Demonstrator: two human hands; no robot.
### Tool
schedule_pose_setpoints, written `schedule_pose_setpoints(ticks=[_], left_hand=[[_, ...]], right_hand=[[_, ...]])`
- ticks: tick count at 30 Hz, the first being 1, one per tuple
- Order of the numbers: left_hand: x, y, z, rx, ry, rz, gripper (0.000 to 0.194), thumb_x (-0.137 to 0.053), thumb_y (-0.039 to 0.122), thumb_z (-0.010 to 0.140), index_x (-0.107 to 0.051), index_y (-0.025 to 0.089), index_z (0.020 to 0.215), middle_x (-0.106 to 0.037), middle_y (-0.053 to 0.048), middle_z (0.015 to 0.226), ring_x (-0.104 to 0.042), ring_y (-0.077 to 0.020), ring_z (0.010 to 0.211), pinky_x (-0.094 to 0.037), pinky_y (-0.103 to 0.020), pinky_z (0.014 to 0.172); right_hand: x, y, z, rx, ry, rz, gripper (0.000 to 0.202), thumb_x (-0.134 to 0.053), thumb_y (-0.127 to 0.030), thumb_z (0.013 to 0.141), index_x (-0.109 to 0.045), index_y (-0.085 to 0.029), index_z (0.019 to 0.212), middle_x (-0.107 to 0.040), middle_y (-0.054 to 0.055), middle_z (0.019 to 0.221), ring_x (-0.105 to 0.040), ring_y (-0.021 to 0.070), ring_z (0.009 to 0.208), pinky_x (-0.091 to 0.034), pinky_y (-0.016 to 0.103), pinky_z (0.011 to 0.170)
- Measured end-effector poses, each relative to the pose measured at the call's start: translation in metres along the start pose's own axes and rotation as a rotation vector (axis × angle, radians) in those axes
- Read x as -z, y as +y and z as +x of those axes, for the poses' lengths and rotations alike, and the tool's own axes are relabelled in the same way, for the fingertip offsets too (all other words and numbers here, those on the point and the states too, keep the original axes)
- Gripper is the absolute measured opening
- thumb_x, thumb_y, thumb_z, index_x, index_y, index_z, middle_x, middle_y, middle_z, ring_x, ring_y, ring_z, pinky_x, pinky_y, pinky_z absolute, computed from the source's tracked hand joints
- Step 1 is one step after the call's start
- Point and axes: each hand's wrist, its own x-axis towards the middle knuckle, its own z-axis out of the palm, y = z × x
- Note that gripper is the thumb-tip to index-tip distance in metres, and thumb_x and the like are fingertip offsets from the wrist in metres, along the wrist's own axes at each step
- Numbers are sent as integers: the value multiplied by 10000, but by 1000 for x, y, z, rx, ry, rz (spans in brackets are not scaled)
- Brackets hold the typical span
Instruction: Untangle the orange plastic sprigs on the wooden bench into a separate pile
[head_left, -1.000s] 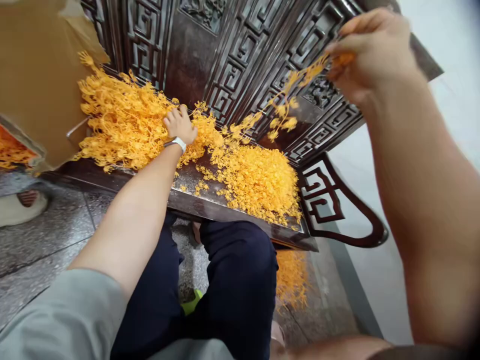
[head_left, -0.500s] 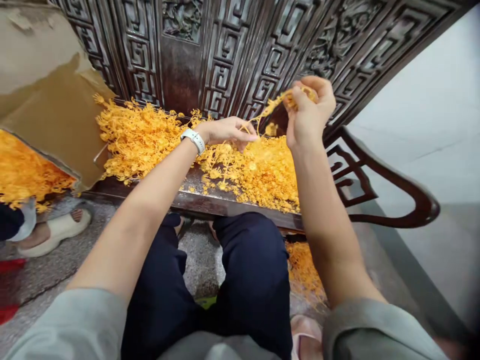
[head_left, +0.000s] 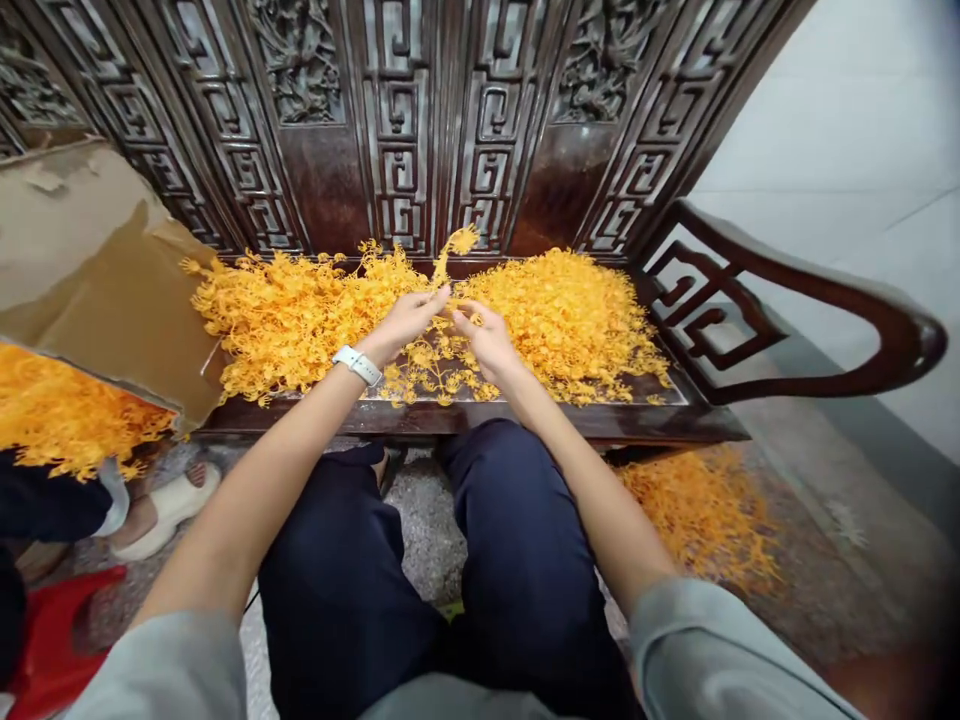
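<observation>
My left hand (head_left: 409,320), with a white watch on its wrist, pinches a yellow plastic flower sprig (head_left: 444,258) that stands up above its fingertips. Just to the right, my right hand (head_left: 486,340) is closed, with thumb and forefinger on a bit of the same yellow material. The two sets of fingertips nearly meet over the bench seat. Under them lie loose sprigs (head_left: 431,372). A tangled yellow heap (head_left: 281,315) is on the left side and a denser heap (head_left: 574,320) on the right.
The dark wooden bench (head_left: 525,418) has a carved back and a curved armrest (head_left: 840,300). A cardboard box (head_left: 112,290) stands at the left, beside more yellow pieces (head_left: 60,410). Orange strands (head_left: 705,515) lie on the floor. A person's shoe (head_left: 161,515) and a red stool (head_left: 60,640) are at left.
My right hand has come down and left from its raised position to beside my left hand. The strand stretched between them is now a sprig upright at my left fingertips. The view has shifted right.
</observation>
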Motion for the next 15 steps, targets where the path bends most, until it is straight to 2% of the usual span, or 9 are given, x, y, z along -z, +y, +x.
schedule_pose_setpoints(ticks=[2, 4, 6, 8, 12, 15], left_hand=[[-1, -3, 6, -12, 182, 27, 498, -668, 551, 1034, -645, 182, 702, -560, -12, 662, -512, -138, 610, -418, -268, 614], [-3, -3, 10, -11, 259, -28, 449, -658, 469, 1057, -619, 185, 711, -527, 7, 645, -498, -125, 563, -404, -250, 577], [-8, -3, 11, 24, 227, -79, 393, -626, 397, 1079, -610, 187, 747, -549, 9, 644, -490, -113, 515, -387, -239, 540], [-14, -4, 9, 42, 172, -44, 386, -660, 374, 1061, -594, 186, 731, -531, 16, 599, -431, -100, 470, -330, -236, 502], [-28, -8, 4, -36, 151, 67, 496, -812, 479, 947, -534, 195, 649, -433, 42, 538, -315, -87, 466, -224, -258, 486], [-34, -8, 6, -90, 159, 109, 595, -736, 583, 976, -477, 204, 597, -379, 45, 531, -282, -96, 479, -203, -276, 493]], right_hand=[[1, 2, 1, 45, 25, -46, 426, -810, -508, 799, -667, -220, 1078, -665, 64, 1170, -653, 186, 952, -537, 300, 750], [1, -1, -1, 49, 9, 14, 411, -782, -448, 836, -651, -245, 1168, -634, 67, 1242, -636, 182, 964, -569, 319, 765], [0, -5, -3, 3, -25, 114, 533, -785, -427, 862, -568, -317, 1336, -599, 62, 1321, -639, 188, 982, -597, 350, 779], [-2, -8, -5, -48, -17, 144, 612, -798, -436, 897, -489, -361, 1420, -593, 58, 1333, -644, 194, 1020, -603, 358, 815], [-5, -13, -7, -90, 102, 125, 408, -792, -394, 947, -561, -258, 1255, -629, 58, 1131, -622, 171, 997, -576, 292, 832], [-4, -15, -12, -161, 27, 293, 448, -849, -352, 884, -558, -257, 1212, -649, 42, 1152, -641, 162, 964, -596, 286, 769]])
